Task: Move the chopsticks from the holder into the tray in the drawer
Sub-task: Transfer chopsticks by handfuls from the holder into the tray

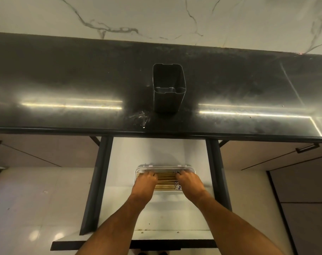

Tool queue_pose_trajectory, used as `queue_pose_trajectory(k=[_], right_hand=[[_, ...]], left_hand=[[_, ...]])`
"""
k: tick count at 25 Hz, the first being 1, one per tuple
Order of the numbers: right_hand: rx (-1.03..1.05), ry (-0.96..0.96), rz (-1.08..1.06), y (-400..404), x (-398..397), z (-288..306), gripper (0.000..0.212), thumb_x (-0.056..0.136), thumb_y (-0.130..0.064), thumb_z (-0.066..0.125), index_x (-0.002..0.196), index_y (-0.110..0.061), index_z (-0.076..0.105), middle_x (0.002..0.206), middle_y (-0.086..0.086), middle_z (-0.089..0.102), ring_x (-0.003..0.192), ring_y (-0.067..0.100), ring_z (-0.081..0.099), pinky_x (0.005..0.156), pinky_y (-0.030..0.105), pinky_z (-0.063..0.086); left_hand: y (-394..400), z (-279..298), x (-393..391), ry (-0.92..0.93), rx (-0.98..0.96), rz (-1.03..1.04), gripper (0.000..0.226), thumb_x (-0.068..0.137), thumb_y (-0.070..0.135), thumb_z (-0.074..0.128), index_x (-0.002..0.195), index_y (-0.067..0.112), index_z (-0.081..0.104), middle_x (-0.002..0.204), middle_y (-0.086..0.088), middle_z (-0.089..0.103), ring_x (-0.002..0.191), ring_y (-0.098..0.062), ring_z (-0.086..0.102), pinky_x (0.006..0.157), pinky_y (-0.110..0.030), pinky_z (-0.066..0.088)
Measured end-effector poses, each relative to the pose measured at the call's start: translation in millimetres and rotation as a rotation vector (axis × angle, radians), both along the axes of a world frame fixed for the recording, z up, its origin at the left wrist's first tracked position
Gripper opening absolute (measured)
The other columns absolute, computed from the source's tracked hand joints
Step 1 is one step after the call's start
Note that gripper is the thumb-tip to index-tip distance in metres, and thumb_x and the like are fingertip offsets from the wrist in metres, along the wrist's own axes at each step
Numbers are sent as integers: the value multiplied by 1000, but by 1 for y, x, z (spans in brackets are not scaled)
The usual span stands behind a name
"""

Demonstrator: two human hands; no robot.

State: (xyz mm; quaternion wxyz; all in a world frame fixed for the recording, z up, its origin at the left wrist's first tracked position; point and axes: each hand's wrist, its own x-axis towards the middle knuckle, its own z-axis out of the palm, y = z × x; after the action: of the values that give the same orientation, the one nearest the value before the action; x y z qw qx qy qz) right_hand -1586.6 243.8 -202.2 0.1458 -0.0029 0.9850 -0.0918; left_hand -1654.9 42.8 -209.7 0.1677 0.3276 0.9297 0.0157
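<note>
Pale wooden chopsticks lie side by side, lengthwise, in the clear tray within the open drawer. The left hand and right hand rest on them, fingers curled, apparently gripping them. The dark holder stands on the black countertop.

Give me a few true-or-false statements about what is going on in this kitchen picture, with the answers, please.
1. The dark holder on the counter is full of chopsticks. False: it stands upright with no chopsticks in it.
2. The chopsticks lie side by side in the tray. True.
3. The tray sits on the countertop. False: it sits inside the open drawer below the counter.
4. Both the left hand and the right hand are down at the tray, on the chopsticks. True.
5. The drawer is pushed shut. False: it is pulled out toward the person.
</note>
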Motion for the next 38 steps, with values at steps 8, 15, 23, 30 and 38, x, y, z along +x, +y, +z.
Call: queue_pose_trajectory(k=[8,15,23,30,38], right_hand=[[-129,176,-155,0,8,10,31,92,-26,75,118,-14,67,113,5,70,100,17,68,92,28,58],[-616,171,-967,20,9,14,29,103,-26,57,128,-12,56,117,7,65,103,22,69,86,42,62],[-742,150,-988,9,15,-3,24,108,-26,46,117,-11,63,103,10,72,86,20,73,74,38,65],[-702,120,-1010,6,13,-2,23,107,-23,49,116,-8,64,103,12,72,87,23,72,77,39,64],[-659,121,-1012,-3,21,-1,22,107,-22,48,115,-8,64,104,13,72,88,24,72,77,40,64]], left_hand=[[-16,5,8,55,299,74,54,84,20,83,133,11,63,130,-8,67,118,-25,66,104,-34,52],[-32,16,-1,-179,734,784,47,102,32,58,145,20,46,135,4,54,123,-19,57,102,-23,51],[-26,-7,10,-374,864,1032,29,107,24,48,130,13,62,112,-4,68,105,-25,68,87,-29,58],[-25,-5,8,-327,817,1115,32,106,25,50,128,9,67,104,-6,71,93,-21,66,93,-40,58],[-29,-4,11,-326,821,1151,31,105,23,52,126,6,68,101,-6,70,91,-22,67,92,-41,58]])
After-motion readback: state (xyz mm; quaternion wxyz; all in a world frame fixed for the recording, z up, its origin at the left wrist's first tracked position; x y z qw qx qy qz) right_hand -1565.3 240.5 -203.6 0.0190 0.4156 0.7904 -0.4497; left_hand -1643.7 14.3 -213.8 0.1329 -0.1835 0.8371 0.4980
